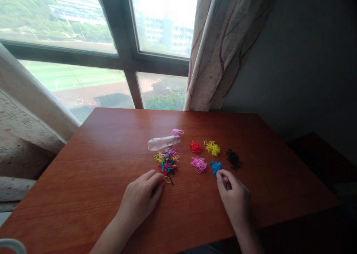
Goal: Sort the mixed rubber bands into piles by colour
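Note:
A mixed heap of coloured rubber bands (167,161) lies mid-table. Beside it to the right sit sorted little heaps: red (195,147), yellow (212,147), pink (198,164), blue (215,167) and black (233,159). My left hand (141,198) rests on the table with fingers together, its tips touching a yellow band at the near edge of the mixed heap. My right hand (234,198) has its fingertips pinched at the near edge of the blue heap, apparently on a blue band.
A clear plastic bottle (163,142) lies on its side behind the mixed heap, its pink cap (177,131) next to it. The wooden table (97,164) stands against a window with curtains. A white rim (11,244) shows at bottom left.

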`<move>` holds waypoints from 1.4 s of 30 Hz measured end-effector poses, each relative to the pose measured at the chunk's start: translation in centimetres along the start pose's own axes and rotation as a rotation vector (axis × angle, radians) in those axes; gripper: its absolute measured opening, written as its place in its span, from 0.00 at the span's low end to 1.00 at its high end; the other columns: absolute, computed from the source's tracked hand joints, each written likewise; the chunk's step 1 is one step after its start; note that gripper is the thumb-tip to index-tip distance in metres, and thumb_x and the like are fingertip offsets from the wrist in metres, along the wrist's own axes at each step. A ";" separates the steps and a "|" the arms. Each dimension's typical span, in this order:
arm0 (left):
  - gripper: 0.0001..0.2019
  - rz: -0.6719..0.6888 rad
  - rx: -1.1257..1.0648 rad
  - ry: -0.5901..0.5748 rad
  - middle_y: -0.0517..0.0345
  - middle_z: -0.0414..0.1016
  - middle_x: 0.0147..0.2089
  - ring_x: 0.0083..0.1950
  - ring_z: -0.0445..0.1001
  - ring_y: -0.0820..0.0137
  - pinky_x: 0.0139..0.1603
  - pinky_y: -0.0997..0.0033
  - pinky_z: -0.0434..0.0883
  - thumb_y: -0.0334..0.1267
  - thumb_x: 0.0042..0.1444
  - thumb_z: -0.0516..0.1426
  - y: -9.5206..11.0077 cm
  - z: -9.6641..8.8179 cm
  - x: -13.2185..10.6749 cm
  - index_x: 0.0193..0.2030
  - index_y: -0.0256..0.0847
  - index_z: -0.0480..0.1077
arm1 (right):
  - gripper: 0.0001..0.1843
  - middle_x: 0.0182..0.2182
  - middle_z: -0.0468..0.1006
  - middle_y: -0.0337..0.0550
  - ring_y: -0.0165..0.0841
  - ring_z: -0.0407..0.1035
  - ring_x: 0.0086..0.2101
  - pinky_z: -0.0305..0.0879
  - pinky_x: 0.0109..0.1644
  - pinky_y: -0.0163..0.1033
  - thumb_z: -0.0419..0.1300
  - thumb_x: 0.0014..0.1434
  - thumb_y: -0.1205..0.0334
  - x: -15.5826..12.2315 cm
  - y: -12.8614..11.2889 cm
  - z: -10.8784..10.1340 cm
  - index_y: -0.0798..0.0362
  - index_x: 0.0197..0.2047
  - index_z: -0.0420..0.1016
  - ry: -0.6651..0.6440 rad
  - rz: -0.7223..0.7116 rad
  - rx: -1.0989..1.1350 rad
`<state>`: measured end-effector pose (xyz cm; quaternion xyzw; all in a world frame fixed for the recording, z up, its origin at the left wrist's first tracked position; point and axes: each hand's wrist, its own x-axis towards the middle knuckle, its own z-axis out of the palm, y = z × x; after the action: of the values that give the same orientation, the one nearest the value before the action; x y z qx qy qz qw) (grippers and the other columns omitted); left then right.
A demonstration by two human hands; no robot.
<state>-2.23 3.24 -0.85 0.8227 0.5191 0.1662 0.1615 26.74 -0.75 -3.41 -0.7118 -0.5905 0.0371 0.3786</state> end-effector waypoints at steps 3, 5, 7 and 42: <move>0.10 -0.007 -0.004 -0.011 0.59 0.76 0.39 0.38 0.76 0.69 0.34 0.73 0.67 0.39 0.65 0.49 0.0 0.0 0.0 0.40 0.47 0.72 | 0.13 0.28 0.79 0.42 0.32 0.73 0.26 0.67 0.31 0.34 0.55 0.67 0.53 -0.5 -1.4 0.7 0.52 0.39 0.77 -0.039 -0.042 0.065; 0.10 -0.010 -0.004 -0.017 0.59 0.75 0.39 0.38 0.76 0.69 0.35 0.73 0.67 0.39 0.65 0.49 0.0 0.0 0.0 0.40 0.47 0.72 | 0.12 0.29 0.79 0.42 0.32 0.73 0.27 0.67 0.32 0.34 0.54 0.67 0.56 -0.9 -2.6 1.3 0.51 0.38 0.77 -0.081 -0.070 0.116; 0.10 -0.014 -0.004 -0.021 0.59 0.75 0.39 0.38 0.76 0.69 0.35 0.73 0.67 0.38 0.66 0.49 -0.1 0.1 -0.1 0.40 0.47 0.72 | 0.11 0.30 0.79 0.42 0.32 0.73 0.28 0.67 0.33 0.34 0.54 0.67 0.59 -1.3 -3.7 1.9 0.51 0.38 0.76 -0.123 -0.098 0.152; 0.10 0.135 0.093 0.026 0.59 0.75 0.42 0.37 0.76 0.69 0.35 0.72 0.66 0.37 0.68 0.49 0.2 1.2 0.1 0.44 0.47 0.71 | 0.08 0.29 0.76 0.37 0.33 0.70 0.30 0.57 0.36 0.36 0.54 0.64 0.68 -2.4 -6.8 4.0 0.49 0.36 0.72 -0.349 -0.232 0.139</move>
<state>-1.52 3.11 -1.79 0.8603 0.4716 0.1629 0.1046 18.48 -0.77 -3.28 -0.5942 -0.7210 0.1563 0.3206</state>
